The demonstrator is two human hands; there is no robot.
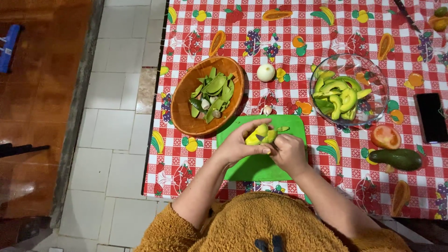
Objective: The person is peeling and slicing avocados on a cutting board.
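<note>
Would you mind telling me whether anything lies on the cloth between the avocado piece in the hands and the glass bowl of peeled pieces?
Nothing visible does. Both hands hold the avocado piece over the green board; only bare cloth separates it from the glass bowl.

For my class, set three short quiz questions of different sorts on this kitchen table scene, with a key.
1. True or false: both hands hold an avocado piece over the green cutting board.
2. Which bowl holds the peeled avocado slices? A) wooden bowl B) glass bowl
3. What lies just right of the tomato half?

Key: 1 true, left hand and right hand together. 2 B; the wooden one holds peels. 3 A dark phone.
</note>
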